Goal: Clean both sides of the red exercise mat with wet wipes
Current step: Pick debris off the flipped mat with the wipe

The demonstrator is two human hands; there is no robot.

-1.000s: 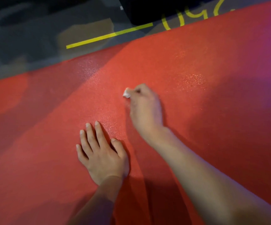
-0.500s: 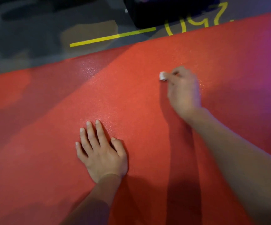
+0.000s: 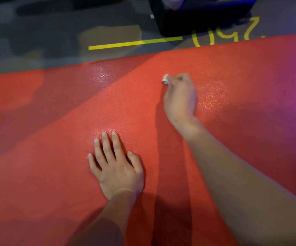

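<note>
- Head view: the left hand [image 3: 116,167] lies flat on the red mat [image 3: 55,157] with its fingers straight and spread, in the same spot as in both earlier frames.
- The right hand [image 3: 180,96] has swung back leftward since half a second ago, after going right and farther up the mat from where it was a second ago.
- It curls around a small white wipe [image 3: 165,79] held against the mat near the far edge; only a corner of the wipe shows past the fingers, the rest is hidden in the grip.
- Beyond the mat, on the dark floor [image 3: 37,32], a yellow line [image 3: 134,43] and yellow writing [image 3: 223,35] partly covered by the mat's edge and unreadable.
- A black box [image 3: 205,15] is cut off by the top edge.
- Count: two hands, one wipe, one mat, which fills most of the view.
</note>
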